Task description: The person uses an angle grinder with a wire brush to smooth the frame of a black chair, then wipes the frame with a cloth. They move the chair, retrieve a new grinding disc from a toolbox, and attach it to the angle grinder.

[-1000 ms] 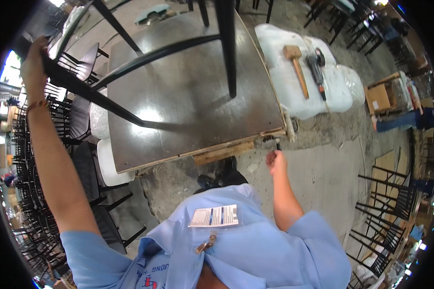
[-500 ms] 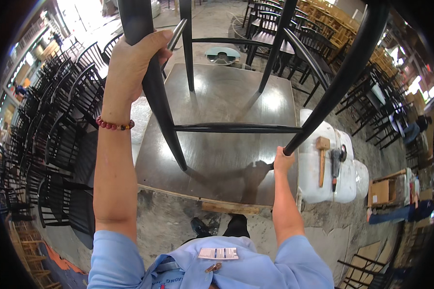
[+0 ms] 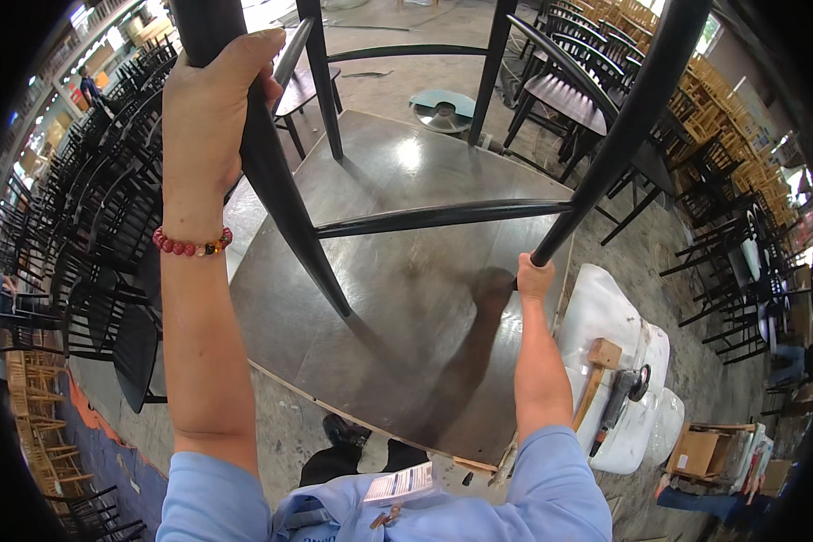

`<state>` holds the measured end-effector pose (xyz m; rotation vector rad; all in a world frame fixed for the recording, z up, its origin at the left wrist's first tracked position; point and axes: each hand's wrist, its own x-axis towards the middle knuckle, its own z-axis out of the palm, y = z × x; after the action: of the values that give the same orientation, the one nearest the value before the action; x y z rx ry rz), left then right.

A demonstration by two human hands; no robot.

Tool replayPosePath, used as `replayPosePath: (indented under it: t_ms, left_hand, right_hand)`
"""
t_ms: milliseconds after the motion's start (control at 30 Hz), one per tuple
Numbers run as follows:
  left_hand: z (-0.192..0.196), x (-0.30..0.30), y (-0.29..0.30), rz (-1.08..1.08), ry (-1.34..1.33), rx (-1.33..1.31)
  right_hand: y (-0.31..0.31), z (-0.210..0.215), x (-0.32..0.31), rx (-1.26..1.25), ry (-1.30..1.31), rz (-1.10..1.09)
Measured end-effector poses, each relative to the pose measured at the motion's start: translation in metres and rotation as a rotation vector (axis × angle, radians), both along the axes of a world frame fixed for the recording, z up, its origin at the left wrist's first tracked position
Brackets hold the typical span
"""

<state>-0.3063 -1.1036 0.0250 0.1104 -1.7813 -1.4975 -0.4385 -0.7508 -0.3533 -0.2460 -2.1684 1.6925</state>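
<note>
Left hand [image 3: 212, 99] wraps its fingers tight round one leg of the black chair [image 3: 443, 215], held above the dark tabletop [image 3: 397, 298]. Right hand [image 3: 535, 275] clamps the tip of another leg, nearer the tabletop's right edge.

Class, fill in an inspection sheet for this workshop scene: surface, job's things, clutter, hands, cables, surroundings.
Surface: dark glossy tabletop, bare, with light glare.
Job's things: black wooden chair held above the tabletop, legs toward the camera.
Clutter: wooden mallet and power tool on white sacks; cardboard box on the floor.
Hands: left hand wrapped around one chair leg; right hand grips another leg's tip.
Cables: nothing seen.
Surroundings: stacked black chairs at left, pale wooden chairs at right, concrete floor.
</note>
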Motion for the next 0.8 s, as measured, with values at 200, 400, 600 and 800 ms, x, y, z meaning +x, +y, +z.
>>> replayPosePath:
  t_ms: [200, 400, 600, 800]
  left_hand:
    - [0.000, -0.005, 0.014, 0.046, -0.037, 0.018]
    - [0.004, -0.007, 0.023, 0.075, -0.040, 0.055]
    - [0.005, -0.007, 0.024, 0.090, -0.055, 0.033]
    - [0.004, -0.006, 0.028, 0.082, -0.043, 0.028]
  right_hand:
    - [-0.002, 0.009, -0.017, 0.062, 0.029, 0.041]
    - [0.008, 0.010, -0.028, 0.057, 0.022, 0.060]
    - [0.007, 0.005, -0.032, 0.130, 0.039, 0.053]
    - [0.009, 0.001, -0.042, 0.129, 0.058, 0.063]
